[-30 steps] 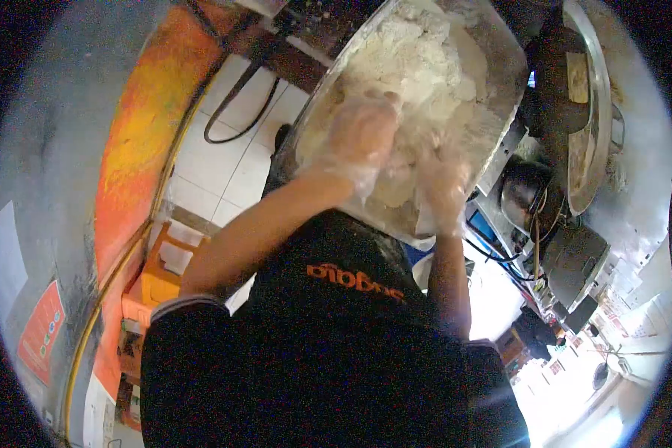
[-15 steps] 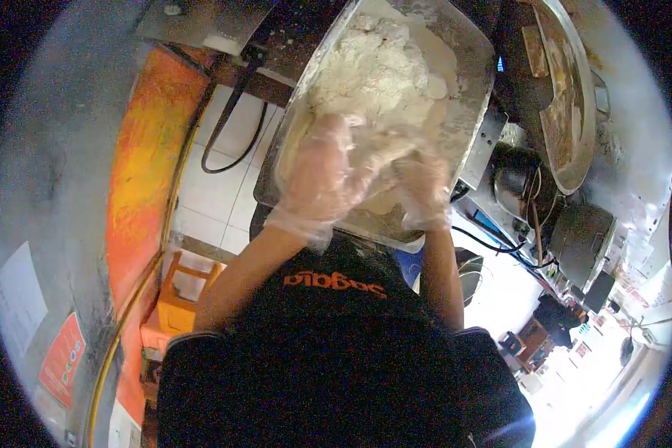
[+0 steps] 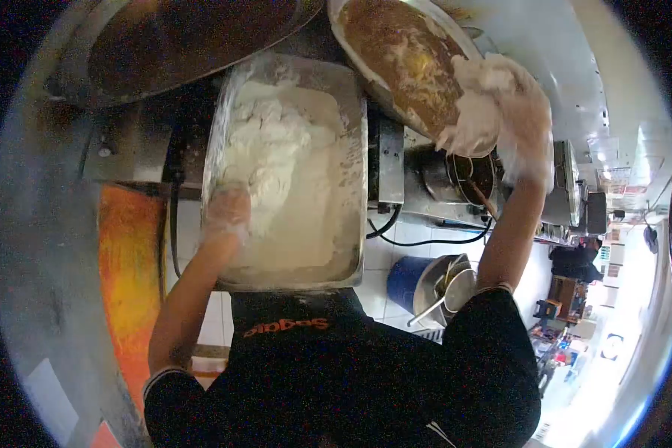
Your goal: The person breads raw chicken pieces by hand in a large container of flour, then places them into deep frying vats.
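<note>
My left hand [image 3: 230,210], in a clear plastic glove, is over the left side of a metal tray [image 3: 358,179], at the edge of the white flour [image 3: 269,134]; its fingers are blurred. A pale, thin layer covers the tray's bottom. My right hand [image 3: 529,123], also gloved and coated in white, is raised at the upper right. It grips a pale, flour-coated piece [image 3: 476,119] over the right edge of an oval pan [image 3: 396,52] with brown, bubbling contents. Glove and piece are hard to separate in places.
Another large oval pan [image 3: 194,41] is at the upper left. Right of the tray stand a metal pot [image 3: 444,179] and a blue bucket [image 3: 405,280] with a strainer [image 3: 461,290]. Black cables hang below the counter. A person [image 3: 577,259] is far off at the right.
The view has swung right, bringing the oval pans into view. My hands were close together over the tray; now they are wide apart, the right one raised at the pan with the coated piece.
</note>
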{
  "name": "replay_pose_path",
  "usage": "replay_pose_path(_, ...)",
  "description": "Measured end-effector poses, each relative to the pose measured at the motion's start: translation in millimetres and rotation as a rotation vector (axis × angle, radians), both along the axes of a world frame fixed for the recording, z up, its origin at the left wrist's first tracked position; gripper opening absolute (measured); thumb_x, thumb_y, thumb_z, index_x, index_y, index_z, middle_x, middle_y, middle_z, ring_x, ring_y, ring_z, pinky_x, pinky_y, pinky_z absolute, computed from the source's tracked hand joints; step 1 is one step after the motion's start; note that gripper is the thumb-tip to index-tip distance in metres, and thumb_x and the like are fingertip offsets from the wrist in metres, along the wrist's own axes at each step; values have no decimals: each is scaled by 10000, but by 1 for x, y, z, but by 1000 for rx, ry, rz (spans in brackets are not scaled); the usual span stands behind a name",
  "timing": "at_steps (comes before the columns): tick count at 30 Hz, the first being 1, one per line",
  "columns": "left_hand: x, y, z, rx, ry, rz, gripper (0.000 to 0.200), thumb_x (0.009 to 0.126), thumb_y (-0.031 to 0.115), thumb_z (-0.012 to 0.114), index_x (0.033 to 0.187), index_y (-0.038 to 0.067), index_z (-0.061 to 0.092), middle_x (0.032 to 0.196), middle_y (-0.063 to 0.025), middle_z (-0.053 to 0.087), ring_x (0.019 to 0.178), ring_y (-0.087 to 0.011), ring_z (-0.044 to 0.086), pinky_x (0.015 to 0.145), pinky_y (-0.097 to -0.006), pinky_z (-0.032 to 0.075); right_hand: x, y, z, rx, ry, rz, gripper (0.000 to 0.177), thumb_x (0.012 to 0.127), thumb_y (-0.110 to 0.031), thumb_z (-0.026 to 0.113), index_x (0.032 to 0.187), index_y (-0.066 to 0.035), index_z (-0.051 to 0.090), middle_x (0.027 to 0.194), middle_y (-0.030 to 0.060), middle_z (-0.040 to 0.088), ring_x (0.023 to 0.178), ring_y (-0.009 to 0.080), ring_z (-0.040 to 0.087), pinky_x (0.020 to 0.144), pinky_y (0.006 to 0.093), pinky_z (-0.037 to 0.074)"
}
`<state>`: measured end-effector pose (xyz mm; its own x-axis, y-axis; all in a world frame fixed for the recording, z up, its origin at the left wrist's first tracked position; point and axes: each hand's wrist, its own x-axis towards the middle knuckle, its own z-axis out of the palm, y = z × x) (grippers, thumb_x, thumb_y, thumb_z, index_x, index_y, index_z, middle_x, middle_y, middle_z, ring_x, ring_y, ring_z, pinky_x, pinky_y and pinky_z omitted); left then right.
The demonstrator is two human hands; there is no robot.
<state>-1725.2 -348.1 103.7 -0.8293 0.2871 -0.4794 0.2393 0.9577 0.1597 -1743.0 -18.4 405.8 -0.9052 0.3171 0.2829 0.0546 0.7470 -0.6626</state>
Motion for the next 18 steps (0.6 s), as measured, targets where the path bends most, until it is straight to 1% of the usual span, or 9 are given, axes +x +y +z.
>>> replay_pose_path(1,0,-1,4,-6,17,-4,305,862,62,488,1154,19,565,1230,-192,566,1154,-292,546,958,-421,447,-14,11,6,-103,-39,-19,262,804,-59,650,1064,-87,669,1018,37,686,890,121,642,806,267,520)
replay_pose_path(3,4,4,4,63,75,54,280,848,78,509,1110,12,580,1145,-218,596,1054,-340,597,906,-431,482,-52,72,-8,-9,-150,23,280,841,-38,619,1115,-85,657,1028,39,692,866,114,643,747,257,530)
replay_pose_path(5,9,5,-17,130,140,108,270,830,92,526,1077,6,592,1106,-225,604,1038,-357,599,904,-435,483,-130,194,-67,536,-198,129,279,862,-72,621,1140,-72,644,1028,19,693,853,106,650,743,262,536)
replay_pose_path(6,10,5,-24,198,194,162,262,812,107,542,1044,0,604,1066,-233,612,1022,-374,601,901,-439,484,-157,238,-96,569,-224,124,282,874,-80,610,1155,-67,635,1036,22,693,867,110,654,758,258,533)
replay_pose_path(8,8,4,-21,182,151,195,283,797,122,562,1049,0,604,1060,-235,614,1024,-378,601,896,-445,487,-182,275,-127,603,-242,122,286,886,-89,600,1169,-61,626,1045,26,693,882,113,657,773,254,529)
replay_pose_path(11,7,-3,-39,156,152,229,328,777,159,595,1063,-2,594,1052,-235,614,1010,-389,603,887,-451,489,-193,299,-139,311,-358,310,354,879,-257,618,1226,-190,615,1175,50,653,1091,212,610,936,321,482)
replay_pose_path(12,8,-5,-50,153,204,238,353,772,180,608,1071,-5,586,1048,-232,612,993,-395,606,883,-453,489,-197,309,-135,320,-434,267,381,900,-288,578,1271,-202,571,1254,27,594,1144,191,570,959,320,465)
replay_pose_path(16,10,-7,-47,199,127,277,390,798,234,599,1102,-10,574,1056,-236,609,997,-406,598,887,-470,481,-122,224,-50,253,-356,104,307,906,-299,556,1152,-145,657,1035,45,662,912,159,606,865,321,483)
replay_pose_path(18,17,-11,-66,226,457,187,307,806,221,594,1014,-4,610,981,-249,610,941,-430,596,813,-498,489,-41,139,-11,153,-266,-24,298,908,-285,548,1112,-113,679,948,39,666,793,132,587,768,303,484)
